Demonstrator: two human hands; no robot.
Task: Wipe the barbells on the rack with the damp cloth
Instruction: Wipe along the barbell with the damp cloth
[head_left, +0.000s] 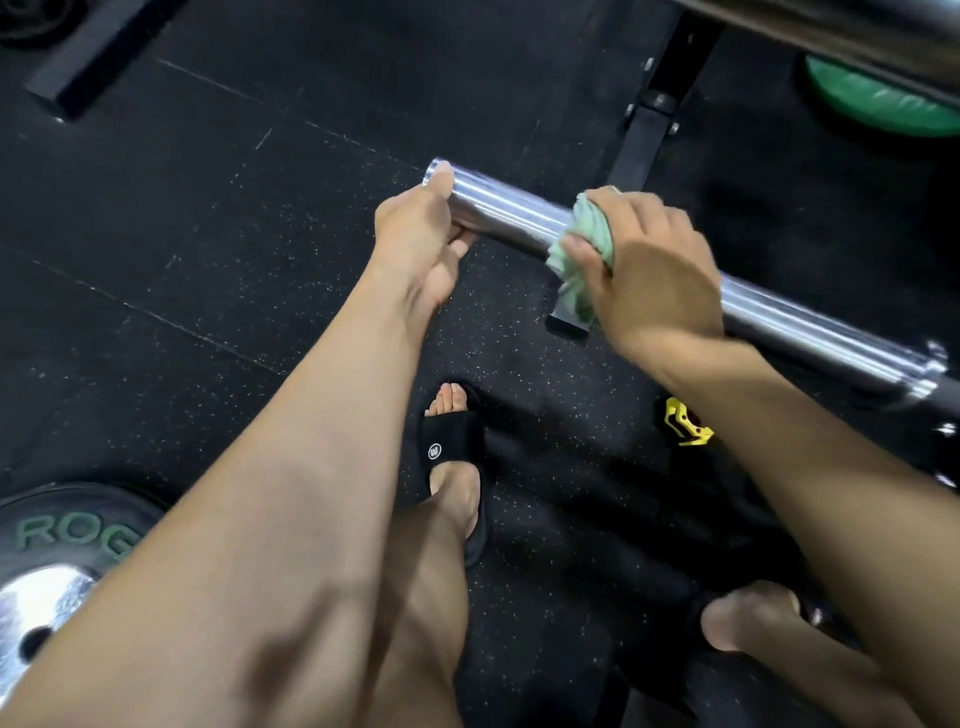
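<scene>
A chrome barbell sleeve (511, 210) runs from the upper middle down to the right, where its collar (919, 374) sits at the frame edge. My left hand (421, 236) grips the sleeve's free end, thumb on top and fingers underneath. My right hand (644, 270) wraps a bunched pale green cloth (582, 254) around the sleeve further along. A second bar (841, 36), blurred, crosses the top right corner.
Black speckled rubber floor (208, 260) all around. The rack's black base beam (654, 119) lies behind the sleeve. A green-lettered bumper plate (67, 540) lies at lower left, a green plate (883, 98) at upper right. My sandalled foot (457, 457) stands below the bar beside a yellow clip (685, 423).
</scene>
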